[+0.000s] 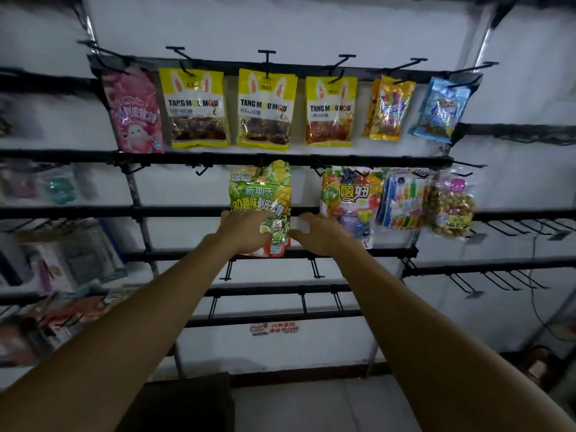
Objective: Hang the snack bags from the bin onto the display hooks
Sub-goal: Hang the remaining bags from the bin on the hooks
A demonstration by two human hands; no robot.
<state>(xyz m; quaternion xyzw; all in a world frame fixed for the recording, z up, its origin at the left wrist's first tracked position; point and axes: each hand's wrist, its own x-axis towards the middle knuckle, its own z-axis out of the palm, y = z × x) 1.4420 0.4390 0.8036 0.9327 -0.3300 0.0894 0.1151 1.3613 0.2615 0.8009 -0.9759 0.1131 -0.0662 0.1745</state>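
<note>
A green snack bag (261, 194) hangs from a hook (261, 165) on the second rail of the black display rack. My left hand (244, 232) lies over the bag's lower left front with its fingers fairly straight. My right hand (321, 235) is at the bag's lower right edge, thumb and fingers apart in a loose curve, holding nothing. Whether the bag's hole sits fully on the hook is hidden. Empty hooks (202, 169) stick out to the left on the same rail.
The top rail holds a pink bag (134, 113), three yellow bags (263, 110), a gold bag (389, 110) and a blue bag (442, 110). A fruit-print bag (352, 194) and others hang right of my hands. Bare hooks (314, 269) line lower rails. A dark box (180, 403) stands below.
</note>
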